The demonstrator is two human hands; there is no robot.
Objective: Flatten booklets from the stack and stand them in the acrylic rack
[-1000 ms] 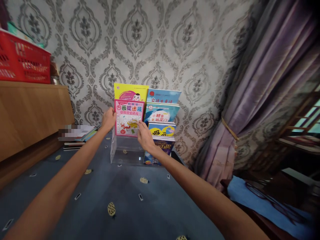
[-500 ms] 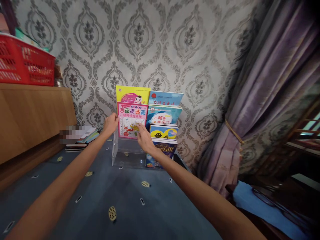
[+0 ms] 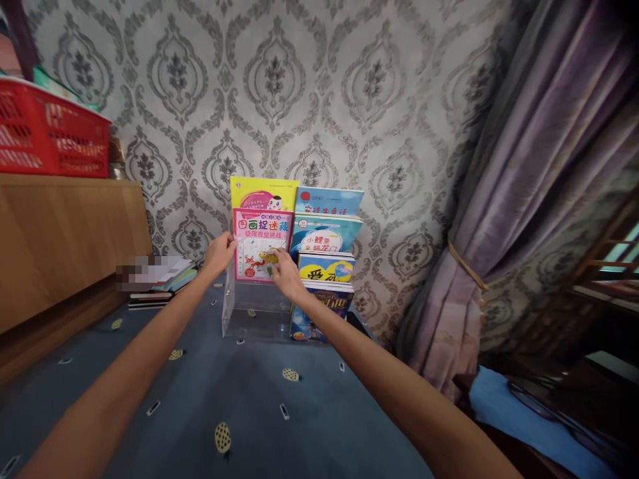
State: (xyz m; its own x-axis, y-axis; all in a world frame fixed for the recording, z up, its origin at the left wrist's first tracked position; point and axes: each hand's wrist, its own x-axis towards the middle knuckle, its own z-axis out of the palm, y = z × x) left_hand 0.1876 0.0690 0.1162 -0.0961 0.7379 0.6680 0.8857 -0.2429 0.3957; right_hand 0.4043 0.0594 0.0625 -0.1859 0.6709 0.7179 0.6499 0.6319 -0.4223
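Observation:
A clear tiered book stand (image 3: pixel 227 313) holds thin picture books in two columns. In its left column a pink book (image 3: pixel 262 226) stands upright in front of a yellow book (image 3: pixel 267 191). My left hand (image 3: pixel 219 255) is closed on the pink book's left edge, beside the stand's side wall. Against the lower right of the same cover, my right hand (image 3: pixel 288 274) has bent fingers gripping the book; its fingertips are partly hidden. To the right stand a light blue book (image 3: pixel 332 199), a teal book (image 3: pixel 324 233), a yellow-and-blue book (image 3: pixel 329 267) and a dark blue book (image 3: pixel 322 313).
A blue patterned cloth (image 3: pixel 259 406) covers the table. Books and papers (image 3: pixel 160 279) are stacked at left, near a wooden cabinet (image 3: pixel 70 239) bearing a red basket (image 3: pixel 54 133). Patterned wallpaper (image 3: pixel 274 86) lies behind. A purple curtain (image 3: pixel 504 219) hangs at right, above a blue cloth (image 3: pixel 519 419).
The view has tilted up slightly, so the stand and books sit a little lower in the picture. Both hands stay at the pink book, with hardly any shift against it.

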